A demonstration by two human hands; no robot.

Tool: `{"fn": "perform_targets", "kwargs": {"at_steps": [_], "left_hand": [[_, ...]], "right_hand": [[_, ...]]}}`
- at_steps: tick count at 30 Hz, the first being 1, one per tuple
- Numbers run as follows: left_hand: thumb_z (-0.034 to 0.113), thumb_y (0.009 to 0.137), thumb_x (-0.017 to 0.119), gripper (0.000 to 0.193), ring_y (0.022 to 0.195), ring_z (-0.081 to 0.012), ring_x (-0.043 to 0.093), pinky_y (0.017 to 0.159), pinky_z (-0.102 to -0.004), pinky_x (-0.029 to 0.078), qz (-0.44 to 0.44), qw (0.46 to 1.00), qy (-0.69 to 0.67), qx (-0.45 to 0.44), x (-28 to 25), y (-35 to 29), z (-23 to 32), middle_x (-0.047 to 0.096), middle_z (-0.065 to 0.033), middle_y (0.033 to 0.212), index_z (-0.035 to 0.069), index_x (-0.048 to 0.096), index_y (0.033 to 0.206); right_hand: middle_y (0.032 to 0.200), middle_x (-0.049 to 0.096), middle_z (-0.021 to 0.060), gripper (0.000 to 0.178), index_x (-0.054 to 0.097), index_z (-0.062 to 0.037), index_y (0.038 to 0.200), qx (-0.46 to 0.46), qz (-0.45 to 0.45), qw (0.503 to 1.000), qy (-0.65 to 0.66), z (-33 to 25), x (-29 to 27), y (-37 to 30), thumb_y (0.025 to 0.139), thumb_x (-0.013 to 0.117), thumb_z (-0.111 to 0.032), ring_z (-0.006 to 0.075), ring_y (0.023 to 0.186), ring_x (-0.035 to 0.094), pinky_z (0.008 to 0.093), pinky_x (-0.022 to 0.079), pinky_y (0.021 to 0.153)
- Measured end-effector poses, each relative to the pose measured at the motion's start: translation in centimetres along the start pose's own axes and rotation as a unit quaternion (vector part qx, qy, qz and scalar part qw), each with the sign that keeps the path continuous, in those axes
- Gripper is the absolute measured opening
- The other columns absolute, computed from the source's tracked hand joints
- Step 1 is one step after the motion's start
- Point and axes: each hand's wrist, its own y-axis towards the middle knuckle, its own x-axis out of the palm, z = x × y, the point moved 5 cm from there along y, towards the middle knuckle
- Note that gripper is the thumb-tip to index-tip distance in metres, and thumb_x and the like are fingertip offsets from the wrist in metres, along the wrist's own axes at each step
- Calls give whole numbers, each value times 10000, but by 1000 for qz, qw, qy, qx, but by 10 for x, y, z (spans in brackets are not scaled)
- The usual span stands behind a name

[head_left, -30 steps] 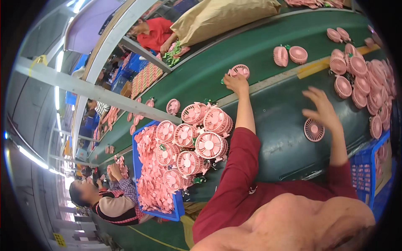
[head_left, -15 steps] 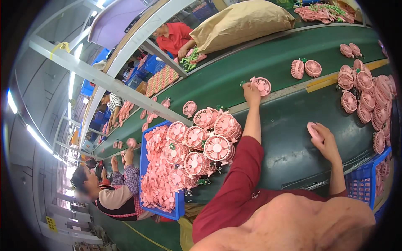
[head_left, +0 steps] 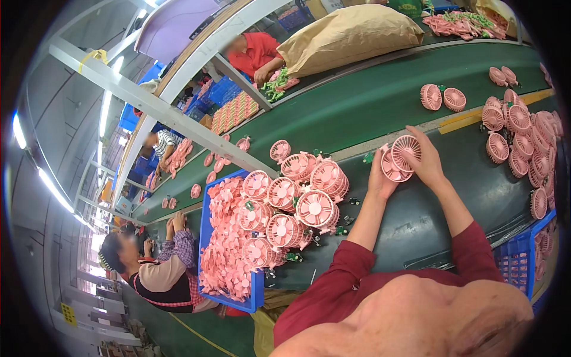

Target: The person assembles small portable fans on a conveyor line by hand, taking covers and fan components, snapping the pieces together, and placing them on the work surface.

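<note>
Over the dark work surface, both my hands meet around small pink fan parts. My left hand (head_left: 382, 185) grips a round fan housing (head_left: 392, 171), and a green circuit board (head_left: 369, 157) sticks out beside it. With my right hand (head_left: 427, 159) I hold a slotted round grille cover (head_left: 405, 151) against the housing's open face, partly overlapping it. The cover looks tilted; whether it is seated cannot be seen. Left of my forearm, several pink fans (head_left: 317, 208) with blades and boards are piled beside a blue tray (head_left: 257, 291) full of loose pink blades (head_left: 223, 262).
A green conveyor belt (head_left: 357, 107) runs behind, carrying paired fan shells (head_left: 443, 98). More slotted shells (head_left: 523, 143) heap at right above a blue crate (head_left: 514, 262). A white post (head_left: 196, 134) slants across the left. Co-workers sit at left and beyond the belt.
My left hand has drawn the fan housing off the belt toward me. My right hand has moved up and left, bringing the grille cover onto the housing.
</note>
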Motion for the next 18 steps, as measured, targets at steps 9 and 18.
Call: {"fn": "perform_targets", "kwargs": {"at_steps": [9,18], "left_hand": [[405,997,381,423,1058,-223,588,920,-363,481,53,995,28,74,-6,-7,23,584,-104,1183,61,515,1205],[169,911,546,294,1119,-303,441,949,-405,351,116,567,634,513,57,-45,25,459,-183,1244,20,471,1153]], "right_hand": [[1346,426,175,578,470,-116,1337,-118,-137,984,-7,-25,52,-11,813,635,-293,373,1202,430,458,344,1035],[1242,503,58,457,404,-66,1354,244,-147,812,509,7,84,-25,1023,301,-366,152,1151,490,295,375,1003]]}}
